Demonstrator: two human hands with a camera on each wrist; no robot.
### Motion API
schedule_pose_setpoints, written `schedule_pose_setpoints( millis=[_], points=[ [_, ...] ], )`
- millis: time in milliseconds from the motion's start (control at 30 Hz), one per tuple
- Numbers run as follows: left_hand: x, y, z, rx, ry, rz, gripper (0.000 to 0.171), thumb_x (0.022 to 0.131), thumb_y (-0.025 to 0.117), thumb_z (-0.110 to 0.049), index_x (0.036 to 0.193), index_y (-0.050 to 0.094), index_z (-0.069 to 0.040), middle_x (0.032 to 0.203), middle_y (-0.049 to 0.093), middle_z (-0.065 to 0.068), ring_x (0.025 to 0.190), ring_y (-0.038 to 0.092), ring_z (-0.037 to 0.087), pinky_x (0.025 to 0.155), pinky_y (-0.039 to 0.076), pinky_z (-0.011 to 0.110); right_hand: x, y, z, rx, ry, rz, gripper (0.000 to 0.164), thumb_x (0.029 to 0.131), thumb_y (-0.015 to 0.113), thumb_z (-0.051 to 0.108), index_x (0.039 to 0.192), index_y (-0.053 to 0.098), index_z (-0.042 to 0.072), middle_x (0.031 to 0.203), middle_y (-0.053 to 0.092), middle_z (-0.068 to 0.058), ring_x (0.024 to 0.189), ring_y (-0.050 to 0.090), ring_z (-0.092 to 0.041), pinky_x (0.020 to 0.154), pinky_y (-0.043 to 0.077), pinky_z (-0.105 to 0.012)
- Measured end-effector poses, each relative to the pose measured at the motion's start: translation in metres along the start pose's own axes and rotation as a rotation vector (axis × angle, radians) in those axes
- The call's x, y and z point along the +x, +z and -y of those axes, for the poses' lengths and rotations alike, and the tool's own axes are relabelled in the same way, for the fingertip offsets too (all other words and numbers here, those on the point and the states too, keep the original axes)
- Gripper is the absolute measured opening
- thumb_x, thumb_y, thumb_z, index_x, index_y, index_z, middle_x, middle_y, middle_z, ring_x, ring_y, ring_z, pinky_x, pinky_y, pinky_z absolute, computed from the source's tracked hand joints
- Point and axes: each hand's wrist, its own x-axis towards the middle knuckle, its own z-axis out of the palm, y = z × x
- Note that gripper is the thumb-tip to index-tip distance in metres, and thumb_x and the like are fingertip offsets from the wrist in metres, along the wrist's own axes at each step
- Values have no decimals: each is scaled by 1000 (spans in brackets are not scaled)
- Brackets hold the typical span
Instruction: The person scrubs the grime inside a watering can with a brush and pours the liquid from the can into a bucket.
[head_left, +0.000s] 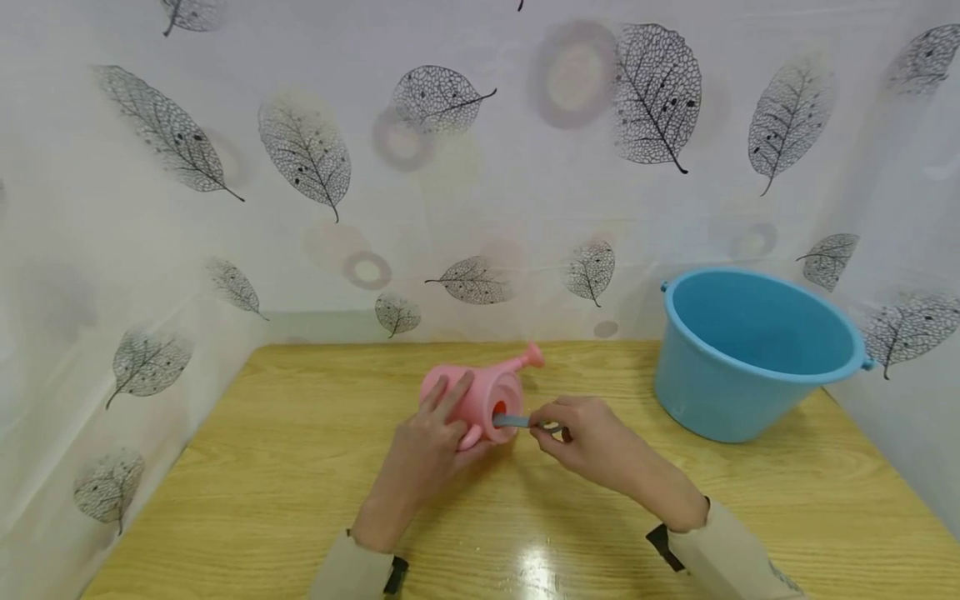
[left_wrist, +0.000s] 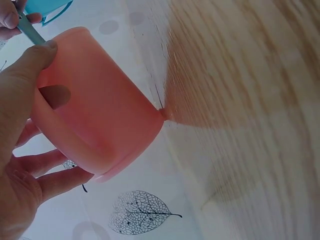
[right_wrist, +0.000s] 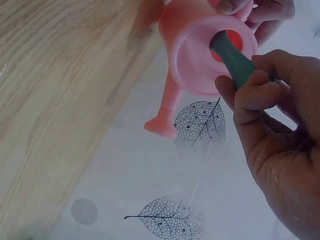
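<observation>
- From where I stand, the step in hand looks like working a grey-green stick (head_left: 516, 422) at the mouth (right_wrist: 192, 67) of a pink watering can (head_left: 482, 390); whether it is going in or coming out, I can't tell.
- The can is tipped on its side in front of the left hand (head_left: 423, 446), low over the worktop (head_left: 315, 467), its mouth turned toward the right hand (head_left: 588, 437) and its spout (head_left: 513, 363) pointing away beyond both hands.
- I'd judge that the next move calls for the can held firm and the stick kept in line with the hole, so it doesn't catch on the edge.
- The left hand grips the can beside its handle (head_left: 470, 437), thumb pressed near the mouth and fingers spread along the body.
- The right hand is closed on the near end of the stick, pinching it between thumb and fingers; the far end is hidden inside the can.
- Something red (head_left: 500, 407) shows within the mouth, but I can't make out what.
- A blue bucket (head_left: 701, 396) stands beyond the right hand, off to its right, touched by neither hand.
</observation>
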Motion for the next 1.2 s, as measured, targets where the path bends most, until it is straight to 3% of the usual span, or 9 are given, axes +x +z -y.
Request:
schedule_pose_setpoints(
  millis=[267, 367, 500, 733, 967, 1200],
  points=[
    [0, 0, 0, -8, 11, -12, 49, 82, 85, -44, 58, 58, -11, 140, 65, 15, 123, 64, 48, 67, 66, 42, 3, 8, -4, 103, 67, 14, 10, 97, 69, 9, 102, 77, 9, 84, 76, 3, 55, 42, 5, 48, 42, -13],
    [1, 0, 1, -1, 18, -12, 50, 81, 84, -47, 58, 58, -11, 140, 65, 15, 123, 64, 48, 67, 66, 41, 5, 13, -5, 134, 94, 0, 9, 96, 69, 9, 101, 77, 9, 73, 70, 6, 53, 41, 4, 46, 39, -13],
    [1, 0, 0, 4, 16, 0, 51, 80, 83, -49, 58, 58, -11, 140, 65, 15, 123, 64, 48, 66, 66, 40, 8, 17, -5, 237, 173, 27, 8, 98, 69, 12, 102, 76, 11, 61, 59, 9, 46, 43, 4, 41, 40, -16],
    [0, 0, 0, -5, 13, -2, 50, 80, 84, -49, 59, 59, -11, 140, 65, 15, 123, 64, 48, 66, 66, 42, 14, 23, -5, 348, 313, 77, 11, 98, 68, 15, 108, 74, 13, 56, 61, 3, 40, 48, -3, 35, 40, -19],
    [0, 0, 0, -11, 4, 3, 50, 79, 84, -49, 59, 59, -11, 141, 64, 15, 123, 63, 49, 66, 66, 43, 13, 22, -6, 483, 473, 110, 15, 98, 68, 15, 112, 72, 11, 78, 74, -15, 43, 49, -8, 36, 38, -18],
    [1, -2, 0, -18, -11, 9, 50, 80, 84, -48, 59, 59, -11, 141, 64, 16, 124, 63, 49, 69, 66, 42, 8, 11, -10, 590, 571, 128, 24, 98, 69, 25, 113, 70, 7, 85, 77, -14, 43, 48, -9, 37, 34, -17]
  ],
)
